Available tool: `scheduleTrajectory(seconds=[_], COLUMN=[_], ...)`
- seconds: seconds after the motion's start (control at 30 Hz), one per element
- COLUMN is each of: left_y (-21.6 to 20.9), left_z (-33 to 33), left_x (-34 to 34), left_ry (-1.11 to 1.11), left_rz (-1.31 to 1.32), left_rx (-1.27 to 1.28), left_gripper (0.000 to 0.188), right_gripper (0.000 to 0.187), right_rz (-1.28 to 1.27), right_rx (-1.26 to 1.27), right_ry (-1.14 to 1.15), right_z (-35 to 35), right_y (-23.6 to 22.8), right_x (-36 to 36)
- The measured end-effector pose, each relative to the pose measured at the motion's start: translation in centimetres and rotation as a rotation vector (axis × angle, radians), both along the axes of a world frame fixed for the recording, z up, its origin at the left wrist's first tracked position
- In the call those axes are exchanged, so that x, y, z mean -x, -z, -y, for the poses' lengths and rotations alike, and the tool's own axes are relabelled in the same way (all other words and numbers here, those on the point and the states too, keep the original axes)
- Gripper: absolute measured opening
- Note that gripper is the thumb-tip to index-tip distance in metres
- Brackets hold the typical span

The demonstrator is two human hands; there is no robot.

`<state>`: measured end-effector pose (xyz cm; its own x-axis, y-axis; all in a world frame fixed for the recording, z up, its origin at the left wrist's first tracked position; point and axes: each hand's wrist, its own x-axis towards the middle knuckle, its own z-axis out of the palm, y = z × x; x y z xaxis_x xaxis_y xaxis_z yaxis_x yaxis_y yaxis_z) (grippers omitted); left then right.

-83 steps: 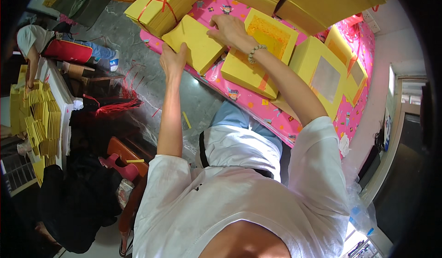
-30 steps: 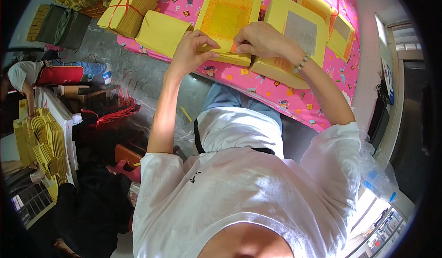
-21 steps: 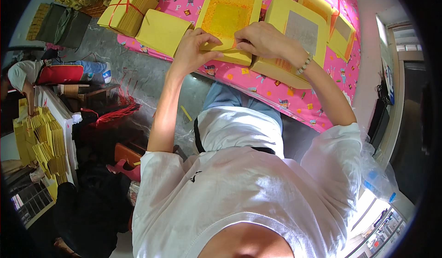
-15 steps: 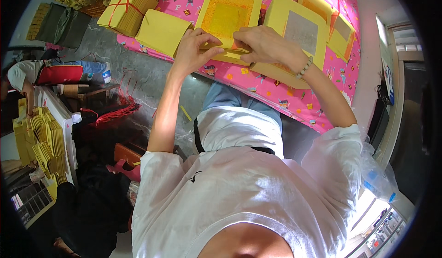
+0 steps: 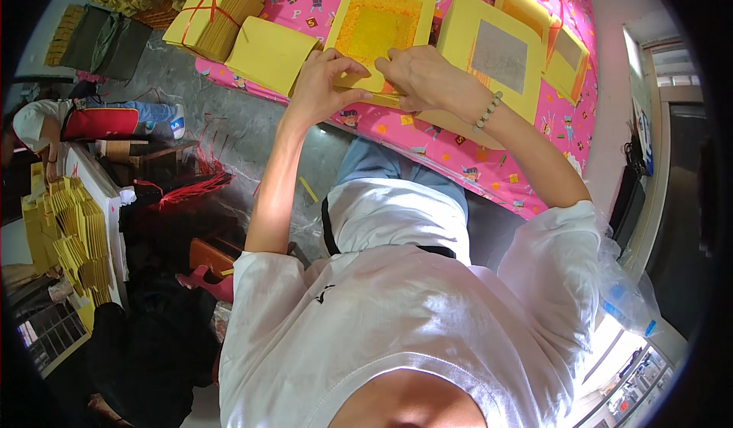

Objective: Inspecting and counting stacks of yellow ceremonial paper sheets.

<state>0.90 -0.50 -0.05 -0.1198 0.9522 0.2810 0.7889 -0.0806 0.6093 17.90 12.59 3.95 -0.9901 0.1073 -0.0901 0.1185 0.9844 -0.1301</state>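
A yellow paper sheet (image 5: 385, 27) with an orange-patterned frame and a gold square lies on the table before me, on top of other yellow paper. My left hand (image 5: 324, 84) is closed at its near left edge, fingers curled and thumb pointing inward. At the near right edge my right hand (image 5: 424, 80), a beaded bracelet on its wrist, closes its bent fingers on the paper. To the left lies a pile of plain folded yellow sheets (image 5: 271, 54). On the right sits a stack of yellow paper (image 5: 500, 58) with a grey-silver square on top.
A pink patterned cloth (image 5: 458, 149) covers the table. Bundles of yellow paper (image 5: 214, 16) tied with red string stand at the back left. Across the floor, another person (image 5: 38, 126) bends over a table with folded yellow paper (image 5: 76, 229). Red strings (image 5: 191, 187) hang beside it.
My right hand has shifted slightly left along the sheet's near edge, toward my left hand. My left hand has barely moved.
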Motion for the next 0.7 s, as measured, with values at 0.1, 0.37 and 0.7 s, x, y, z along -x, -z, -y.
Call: scheduleTrajectory(seconds=[0.1,0.37,0.7], left_y=[0.0,-0.1,0.1], left_z=[0.1,0.0,-0.2], left_x=[0.0,0.3,0.4], left_ry=[-0.015,-0.018,-0.020], left_rz=[0.005,0.053,0.065], left_rx=[0.011,0.078,0.104], left_gripper=[0.031,0.026,0.026], right_gripper=[0.038,0.032,0.034], right_rz=[-0.034,0.095,0.153], right_rx=[0.023,0.230,0.324], right_ry=[-0.018,0.064,0.057], right_z=[-0.4,-1.4,-2.4], right_y=[0.0,-2.2,-2.1], right_x=[0.0,-0.2,-0.1])
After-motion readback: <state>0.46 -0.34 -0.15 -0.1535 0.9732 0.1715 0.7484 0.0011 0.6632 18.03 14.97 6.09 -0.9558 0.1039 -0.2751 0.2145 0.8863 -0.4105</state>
